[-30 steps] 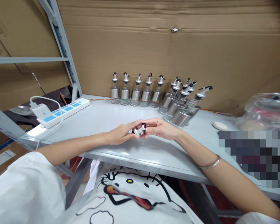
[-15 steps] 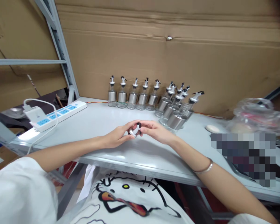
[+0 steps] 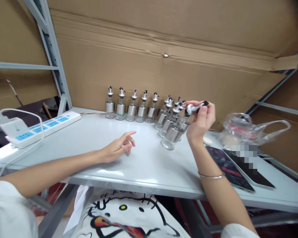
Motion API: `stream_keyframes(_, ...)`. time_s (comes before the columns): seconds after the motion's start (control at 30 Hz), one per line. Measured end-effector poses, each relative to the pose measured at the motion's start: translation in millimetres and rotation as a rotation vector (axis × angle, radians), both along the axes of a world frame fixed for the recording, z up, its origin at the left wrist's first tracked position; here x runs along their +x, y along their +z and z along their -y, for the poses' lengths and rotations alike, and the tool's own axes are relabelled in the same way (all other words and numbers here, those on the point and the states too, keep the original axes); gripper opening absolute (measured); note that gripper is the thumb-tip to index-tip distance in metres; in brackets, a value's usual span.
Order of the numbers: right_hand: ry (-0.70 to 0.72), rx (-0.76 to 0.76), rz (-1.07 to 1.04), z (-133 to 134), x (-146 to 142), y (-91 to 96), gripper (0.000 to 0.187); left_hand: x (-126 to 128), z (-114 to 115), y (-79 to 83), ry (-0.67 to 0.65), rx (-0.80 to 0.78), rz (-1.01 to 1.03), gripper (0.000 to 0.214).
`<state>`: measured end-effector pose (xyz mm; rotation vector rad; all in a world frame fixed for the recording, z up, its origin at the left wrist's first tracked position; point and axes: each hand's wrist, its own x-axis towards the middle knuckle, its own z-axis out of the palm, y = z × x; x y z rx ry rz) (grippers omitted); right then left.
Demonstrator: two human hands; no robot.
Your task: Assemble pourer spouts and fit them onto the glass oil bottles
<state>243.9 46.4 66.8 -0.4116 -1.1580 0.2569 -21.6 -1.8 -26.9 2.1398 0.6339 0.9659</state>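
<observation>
My right hand (image 3: 202,119) is raised at the right end of the bottle group. Its thumb and fingers are closed on a silver pourer spout (image 3: 194,108) with a black tip, which tilts to the right. I cannot tell whether the spout is free or set in the bottle behind it. Just left of that hand stands a glass oil bottle (image 3: 173,134) with a steel sleeve and an open neck. More such bottles (image 3: 131,109), topped with spouts, line the back of the table. My left hand (image 3: 118,147) hovers low at the centre, fingers loosely apart, holding nothing.
A white power strip (image 3: 48,127) with a plugged-in charger and cable lies at the left. To the right are two dark-screened devices (image 3: 229,167), a pale oval object (image 3: 207,141) and a clear plastic bag (image 3: 238,130). Cardboard (image 3: 109,62) backs the grey table (image 3: 144,162).
My hands have parted from around a spout at the centre. The right hand has moved up and right to the bottles, while the left has opened and drawn back slightly. The view has shifted.
</observation>
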Motion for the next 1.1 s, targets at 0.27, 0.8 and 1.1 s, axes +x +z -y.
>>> stream_keyframes(0.27,0.161,-0.256,-0.043,-33.6,18.7,-17.0,0.024,0.8,1.2,2.3,-0.010,-0.059,-0.009,0.043)
stream_keyframes(0.8,0.813,-0.449,0.274,25.4,-47.3,-21.8,0.037,2.3,-0.7,5.3,0.076,-0.115,-0.320,0.084)
stream_keyframes(1.1,0.841,-0.379,0.521,49.1,-71.7,-41.6,0.047,7.5,0.6,8.0,-0.043,0.081,-0.411,0.065)
